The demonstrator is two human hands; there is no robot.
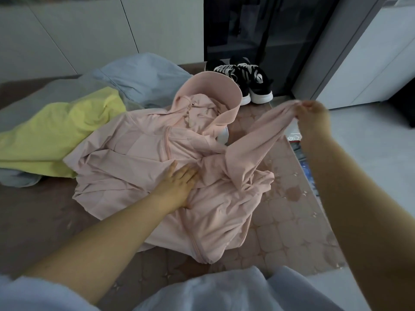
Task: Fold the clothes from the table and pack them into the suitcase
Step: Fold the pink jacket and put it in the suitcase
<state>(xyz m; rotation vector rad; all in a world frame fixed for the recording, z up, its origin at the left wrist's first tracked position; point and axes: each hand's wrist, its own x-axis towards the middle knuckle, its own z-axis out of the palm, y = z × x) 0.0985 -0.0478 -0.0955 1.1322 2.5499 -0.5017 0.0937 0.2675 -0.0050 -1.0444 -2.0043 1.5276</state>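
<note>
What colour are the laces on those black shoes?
White, on the black shoes at the table's far edge, seen in the head view.

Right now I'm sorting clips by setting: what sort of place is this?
Likely a room at home: a pink jacket lies on a table with a patterned cover, black sneakers stand beyond it, with white cabinet panels behind.

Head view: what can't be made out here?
- Suitcase: nowhere in the head view.
- White thing: mostly under the hood of the pink jacket; unidentifiable.
- Cuff of the sleeve: bunched inside the right hand.
- Clutter at the edge of the table: small, blurred, partly behind the right arm.
- Grey clothes: partly buried under the yellow garment.
</note>
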